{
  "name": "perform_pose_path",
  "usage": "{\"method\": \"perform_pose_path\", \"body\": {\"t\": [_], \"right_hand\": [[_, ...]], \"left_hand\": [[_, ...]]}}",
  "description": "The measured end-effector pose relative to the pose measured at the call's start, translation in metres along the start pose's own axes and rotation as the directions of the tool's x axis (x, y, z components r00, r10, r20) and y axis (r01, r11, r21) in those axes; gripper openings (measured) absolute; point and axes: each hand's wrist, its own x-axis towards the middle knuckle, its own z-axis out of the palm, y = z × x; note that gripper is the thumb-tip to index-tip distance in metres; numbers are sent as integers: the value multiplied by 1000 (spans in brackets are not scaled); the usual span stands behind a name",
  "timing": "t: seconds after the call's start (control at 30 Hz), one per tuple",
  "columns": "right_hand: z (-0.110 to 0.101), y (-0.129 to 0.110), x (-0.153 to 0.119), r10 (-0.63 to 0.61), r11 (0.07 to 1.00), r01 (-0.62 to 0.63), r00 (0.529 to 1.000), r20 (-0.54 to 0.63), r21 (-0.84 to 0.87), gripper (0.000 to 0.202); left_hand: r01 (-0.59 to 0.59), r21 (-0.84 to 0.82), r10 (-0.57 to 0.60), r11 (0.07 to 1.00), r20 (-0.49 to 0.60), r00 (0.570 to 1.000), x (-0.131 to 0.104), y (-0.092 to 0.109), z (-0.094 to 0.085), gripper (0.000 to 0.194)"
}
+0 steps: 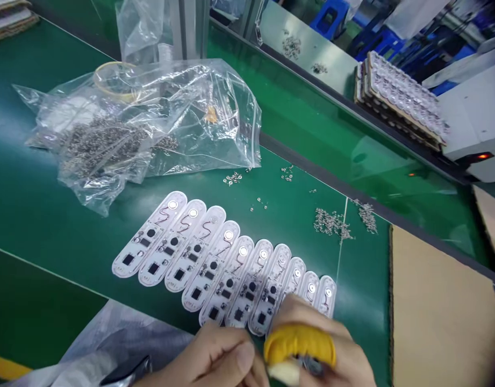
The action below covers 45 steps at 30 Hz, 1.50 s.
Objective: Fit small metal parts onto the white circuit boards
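Observation:
White oval circuit boards (195,269) lie side by side in a slanting row on the green table. My left hand (219,357) is at the bottom centre, its fingers closed, thumb on top; what it holds, if anything, is hidden. Just right of it, my right hand (320,344) is curled over the lower right boards, blurred. A yellow cover (299,344) wraps one of its fingers. Small silvery parts (309,364) show within the curled right hand. Both hands are close together in front of the row.
A clear plastic bag (158,118) of small metal parts lies behind the boards. Loose metal parts (331,224) are scattered at the right, near a cardboard sheet (440,306). Beyond the dark rail, stacked boards (404,99) stand by a green belt (303,129).

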Motion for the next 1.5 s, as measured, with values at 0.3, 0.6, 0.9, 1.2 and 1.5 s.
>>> {"method": "perform_pose_path", "body": {"t": [0.3,0.6,0.9,1.2,1.5], "right_hand": [[5,40,29,106,949,-155,977,-186,-276,9],[3,34,35,216,944,-250,962,-168,-216,10],[1,33,38,334,910,-359,931,-145,-208,18],[-3,33,43,342,898,-357,934,-103,-257,16],[-4,32,40,196,913,-213,977,-84,-348,13]], "left_hand": [[-290,957,654,-35,241,717,5,-27,-26,22],[-262,961,636,-93,259,727,9,-34,-29,18],[-259,962,637,-90,255,727,9,-35,-29,17],[-263,961,638,-82,253,727,10,-36,-29,18],[-263,959,663,-103,263,701,10,-37,-30,17]]}}
